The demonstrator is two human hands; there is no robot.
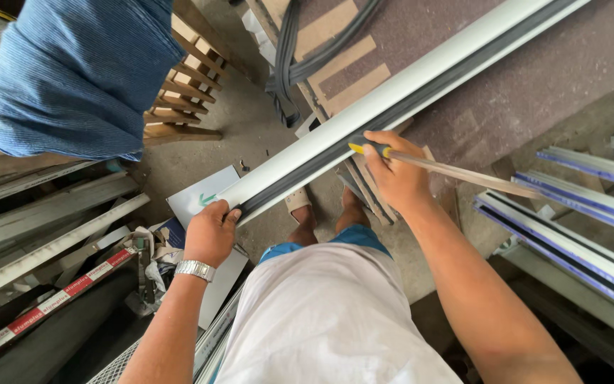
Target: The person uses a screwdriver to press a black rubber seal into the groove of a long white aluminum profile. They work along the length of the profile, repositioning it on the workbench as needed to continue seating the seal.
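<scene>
A: Gripping the near end of the long white profile [392, 96], your left hand [211, 231] has its fingers curled shut over the cut end, thumb tucked against the dark rubber gasket [335, 146] that runs along its channel. The profile lies diagonally, from just above your sandalled feet [300, 203] up to the brown-topped bench [506, 78].

B: And your right hand [396, 178]?

A: It pinches a slim tool with a yellow-and-blue handle [367, 149], fingers pressed tight around it, tip at the gasket's edge. A thin pale strip [477, 174] trails out to the right from under that hand; whether it belongs to the tool cannot be told.

B: What could go wrong from here?

A: Probably a slip. If you push hard and the tip jumps out of the channel, it could scratch the white face or run toward your left thumb, which sits in line with the groove. The near end seems to hang past the bench, held only by your left hand, so a loosened hold could let it swing down over your toes.

B: Anything around you?

A: More profiles [584, 235] are stacked at right and left, and loose dark gasket coils [289, 64] hang off the bench; a sudden step back could catch on them
</scene>
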